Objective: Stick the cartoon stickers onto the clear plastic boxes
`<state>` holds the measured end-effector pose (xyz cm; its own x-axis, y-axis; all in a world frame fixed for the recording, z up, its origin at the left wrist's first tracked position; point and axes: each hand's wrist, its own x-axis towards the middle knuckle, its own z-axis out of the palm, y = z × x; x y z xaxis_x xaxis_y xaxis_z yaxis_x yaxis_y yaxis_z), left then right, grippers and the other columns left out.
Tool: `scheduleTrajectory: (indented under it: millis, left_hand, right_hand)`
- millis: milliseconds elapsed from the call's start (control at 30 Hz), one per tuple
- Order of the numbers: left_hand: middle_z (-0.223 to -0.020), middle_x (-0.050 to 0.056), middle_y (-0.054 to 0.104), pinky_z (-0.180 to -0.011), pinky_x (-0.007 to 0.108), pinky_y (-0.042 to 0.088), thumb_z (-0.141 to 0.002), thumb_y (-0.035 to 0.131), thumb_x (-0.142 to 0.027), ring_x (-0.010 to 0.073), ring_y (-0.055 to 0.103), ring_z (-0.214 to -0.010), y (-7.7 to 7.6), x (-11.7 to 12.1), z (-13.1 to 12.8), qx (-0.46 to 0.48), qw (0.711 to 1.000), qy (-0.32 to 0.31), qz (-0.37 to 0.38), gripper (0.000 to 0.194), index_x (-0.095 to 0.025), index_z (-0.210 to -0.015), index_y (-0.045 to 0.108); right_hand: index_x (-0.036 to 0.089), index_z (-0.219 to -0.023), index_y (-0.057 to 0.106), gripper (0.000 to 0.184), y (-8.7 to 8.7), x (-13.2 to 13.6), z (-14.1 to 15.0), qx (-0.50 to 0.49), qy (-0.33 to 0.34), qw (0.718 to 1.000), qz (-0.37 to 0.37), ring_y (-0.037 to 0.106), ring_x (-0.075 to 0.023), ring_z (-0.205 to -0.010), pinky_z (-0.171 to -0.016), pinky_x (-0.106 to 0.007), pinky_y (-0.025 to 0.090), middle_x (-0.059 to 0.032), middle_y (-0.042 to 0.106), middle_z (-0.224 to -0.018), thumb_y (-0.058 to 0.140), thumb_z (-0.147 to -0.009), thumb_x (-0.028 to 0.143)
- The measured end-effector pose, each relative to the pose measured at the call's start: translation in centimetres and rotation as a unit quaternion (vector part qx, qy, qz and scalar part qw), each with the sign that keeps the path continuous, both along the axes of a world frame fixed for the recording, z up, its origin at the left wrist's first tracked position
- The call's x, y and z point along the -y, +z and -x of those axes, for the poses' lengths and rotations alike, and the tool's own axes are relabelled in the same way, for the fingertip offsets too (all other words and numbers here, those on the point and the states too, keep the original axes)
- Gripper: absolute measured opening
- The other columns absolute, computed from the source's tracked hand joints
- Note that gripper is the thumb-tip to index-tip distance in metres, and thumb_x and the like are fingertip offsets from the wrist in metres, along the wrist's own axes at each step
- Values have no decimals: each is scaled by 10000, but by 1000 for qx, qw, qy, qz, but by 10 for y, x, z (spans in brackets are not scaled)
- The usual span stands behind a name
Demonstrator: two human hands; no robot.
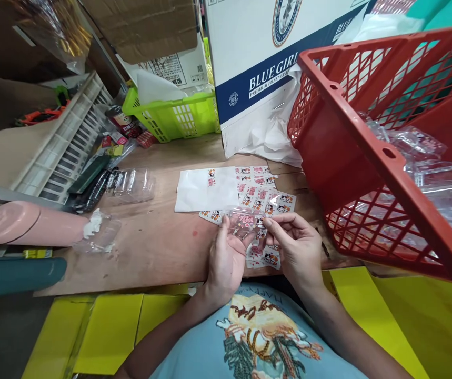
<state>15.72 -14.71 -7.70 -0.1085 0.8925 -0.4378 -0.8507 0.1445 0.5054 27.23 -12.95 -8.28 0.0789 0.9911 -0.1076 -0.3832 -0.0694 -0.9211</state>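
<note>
Grip: left hand (226, 263) and right hand (301, 245) hold opposite ends of the clear case (245, 221)
Clear case: shiny plastic, pink Chinese lettering (tiny), above sticker sheets (260, 196)
Carton (245, 45): white and blue, "BLUE GIRL", "PREMIUM PILSENER"

Soft indoor light, dim upper left, edges stretched

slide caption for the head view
Left hand and right hand hold a clear plastic piece above sticker sheets, red basket alongside.

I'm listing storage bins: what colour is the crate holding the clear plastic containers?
The crate is red, seen best in head view.
</note>
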Motion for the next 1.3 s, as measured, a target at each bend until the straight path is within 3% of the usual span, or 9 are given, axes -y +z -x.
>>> scheduleTrajectory:
  millis: [500,800,967,1200,1300]
  left_hand:
    - [-1145,72,704,-977,380,507,-940,541,-346,219,647,-1110,-5,-1,-3,-1,1000,20,2,222,-178,-1005,670]
    - [-1148,83,712,-992,369,501,-969,488,-373,221,640,-1136,-5,0,-4,-16,1000,9,-24,284,-179,-1035,685]
    - [-1166,89,705,-990,372,503,-957,508,-379,218,649,-1113,-7,0,-4,-31,999,4,-22,291,-174,-1073,677]
    - [-1198,100,694,-1018,381,490,-943,533,-391,223,617,-1183,-9,3,-4,-62,998,-1,-26,294,-174,-1067,686]
    - [-1231,95,682,-1037,389,478,-936,543,-402,234,592,-1226,-9,4,-7,-91,995,-2,-34,294,-189,-1076,688]
  right_hand:
    - [170,-776,679,160,-11,-2,7,17,-19,1000,12,598,-67,-487,-470,-153,487,29,651,-659,820,-737,232]
    - [168,-787,667,210,-11,1,11,39,-25,999,16,628,-99,-493,-470,-200,520,-6,699,-753,837,-712,267]
    - [168,-769,649,215,-8,2,13,63,-30,998,9,634,-121,-490,-469,-223,538,-1,678,-688,816,-736,300]
    - [179,-740,598,256,-6,2,15,95,-28,995,-4,616,-117,-491,-474,-220,504,17,633,-650,791,-748,347]
    - [187,-753,574,271,-9,2,14,155,-24,987,-17,595,-114,-512,-471,-220,466,10,634,-680,763,-774,380]
